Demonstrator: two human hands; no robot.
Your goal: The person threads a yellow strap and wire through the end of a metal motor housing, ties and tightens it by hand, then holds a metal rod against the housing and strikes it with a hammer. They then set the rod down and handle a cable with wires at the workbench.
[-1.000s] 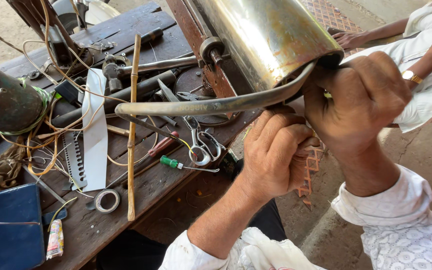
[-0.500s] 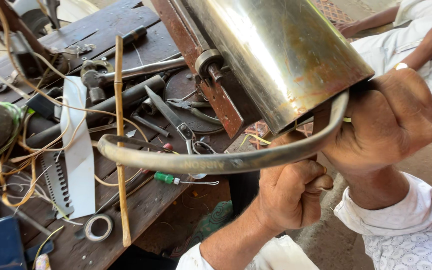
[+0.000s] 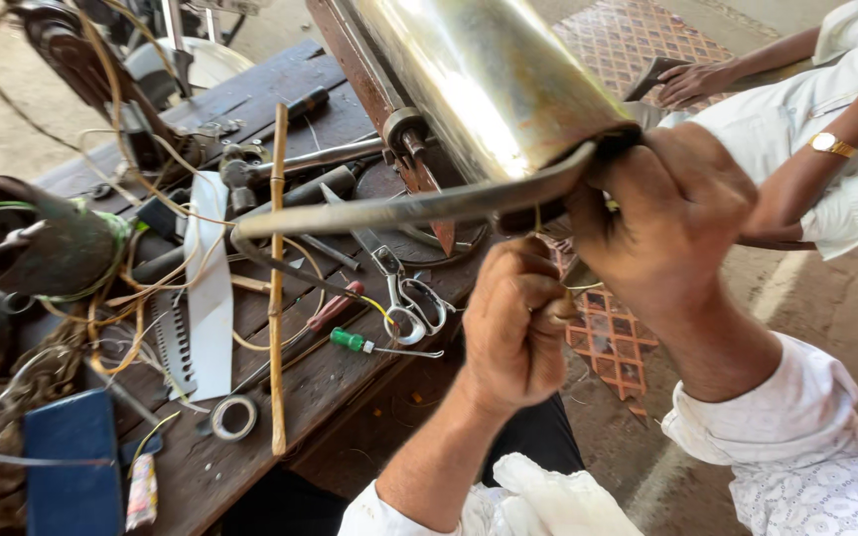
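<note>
Right hand (image 3: 672,213), centre right of frame: fingers curled tight around the near end of a long curved grey metal bar (image 3: 419,208), just under the lower rim of a large shiny brass-coloured sheet-metal cylinder (image 3: 479,74).

Left hand (image 3: 513,323), lower centre: closed in a fist just below the right hand, pinching something small at the fingertips; what it is cannot be made out.

Curved grey metal bar: runs from the right hand leftward to mid-frame, bending down at its far end above the bench. Judged stiff and fairly heavy, smooth and likely to turn in the palm; best held near the end with a full wrap, as now, with the second hand close by for leverage.

Sheet-metal cylinder: top centre, tilted, mounted on a rusty red frame. Judged thin-walled, easily dented, edges probably sharp.

Dark wooden workbench (image 3: 250,99), left half of frame, carrying:
- 1 green-handled screwdriver (image 3: 355,341)
- 1 pair of steel scissors (image 3: 404,298)
- 1 long bamboo stick (image 3: 277,288)
- 1 white-backed saw blade (image 3: 196,298)
- 1 roll of tape (image 3: 233,417)
- 1 blue flat case (image 3: 71,467)
- loose tangled wire

Another person's hand (image 3: 692,79) and white sleeve, upper right, apart from the work.
</note>
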